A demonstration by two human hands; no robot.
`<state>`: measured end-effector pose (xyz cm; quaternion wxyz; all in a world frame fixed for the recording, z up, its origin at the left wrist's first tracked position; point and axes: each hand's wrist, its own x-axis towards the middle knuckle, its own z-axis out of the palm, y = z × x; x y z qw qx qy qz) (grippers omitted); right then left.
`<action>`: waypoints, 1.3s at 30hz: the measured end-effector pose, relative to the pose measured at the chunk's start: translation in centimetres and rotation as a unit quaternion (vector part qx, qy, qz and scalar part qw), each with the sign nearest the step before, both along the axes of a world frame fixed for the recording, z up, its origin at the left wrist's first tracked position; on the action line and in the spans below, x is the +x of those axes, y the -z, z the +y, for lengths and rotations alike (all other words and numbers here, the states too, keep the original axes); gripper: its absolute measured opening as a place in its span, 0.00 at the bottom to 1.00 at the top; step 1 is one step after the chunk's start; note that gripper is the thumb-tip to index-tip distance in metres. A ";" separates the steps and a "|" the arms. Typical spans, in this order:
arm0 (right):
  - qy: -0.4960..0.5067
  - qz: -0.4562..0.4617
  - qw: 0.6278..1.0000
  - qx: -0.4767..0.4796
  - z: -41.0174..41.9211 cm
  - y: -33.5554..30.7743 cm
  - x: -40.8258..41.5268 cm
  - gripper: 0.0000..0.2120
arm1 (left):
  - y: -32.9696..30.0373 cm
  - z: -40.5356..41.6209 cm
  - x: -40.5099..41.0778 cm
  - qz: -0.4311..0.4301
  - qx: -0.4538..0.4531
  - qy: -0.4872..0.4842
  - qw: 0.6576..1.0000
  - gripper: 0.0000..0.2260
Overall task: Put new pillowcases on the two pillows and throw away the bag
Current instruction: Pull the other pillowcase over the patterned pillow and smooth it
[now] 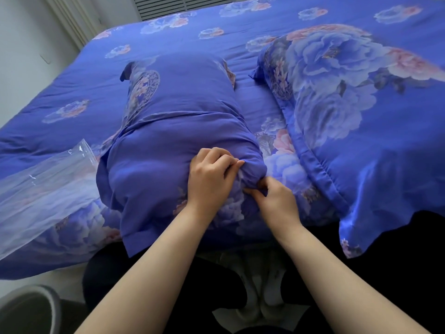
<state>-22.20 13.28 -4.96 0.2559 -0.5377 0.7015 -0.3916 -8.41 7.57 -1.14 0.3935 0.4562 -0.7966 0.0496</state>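
A pillow in a blue pillowcase (178, 112) lies lengthwise in the middle of the bed, its open flap end toward me. My left hand (212, 174) pinches the cloth at the near right corner of that pillow. Just below it, my right hand (274, 201) grips the same bunched corner, fingers tucked into the fabric. A second pillow in a blue floral pillowcase (349, 104) rests to the right, its frilled edge hanging over the bed's front. The clear plastic bag (45, 189) lies flat on the bed at the left, untouched.
A blue floral duvet (216, 25) covers the whole bed. A grey round bin (31, 309) stands on the floor at the bottom left. White wall and a radiator grille (183, 6) are behind the bed. My dark-clothed legs (144, 285) press against the bed's front edge.
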 end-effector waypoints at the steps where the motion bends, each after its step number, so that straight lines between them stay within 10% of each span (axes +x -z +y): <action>1: -0.015 0.032 0.999 0.023 0.1 -0.2 -0.2 0.13 | 0.0 0.0 0.1 -0.011 0.004 -0.008 1.000 0.10; 6: -0.055 0.132 0.988 0.062 1.7 -1.4 -1.8 0.13 | -0.2 -0.1 -0.5 -0.050 0.025 -0.035 0.998 0.11; 12: 0.066 -0.298 0.946 -0.107 2.9 -1.6 -0.8 0.13 | -0.3 -0.2 -1.3 -0.123 0.072 -0.046 0.989 0.14; 17: 0.089 -0.363 0.915 -0.152 0.7 -3.1 2.3 0.11 | -0.4 0.1 -1.0 -0.124 0.108 -0.054 0.985 0.15; 21: 0.017 -0.142 0.971 -0.190 -0.8 -2.1 3.2 0.03 | -0.9 0.0 -0.2 -0.039 0.220 -0.085 0.971 0.11; 28: -0.116 0.175 0.958 -0.193 -1.7 -1.8 4.8 0.26 | -2.5 -2.0 2.3 0.111 0.286 -0.119 0.944 0.19; 39: -0.133 0.435 0.878 -0.149 -4.0 -2.7 5.0 0.25 | -5.8 -3.2 3.3 -0.036 -0.004 -0.084 0.996 0.14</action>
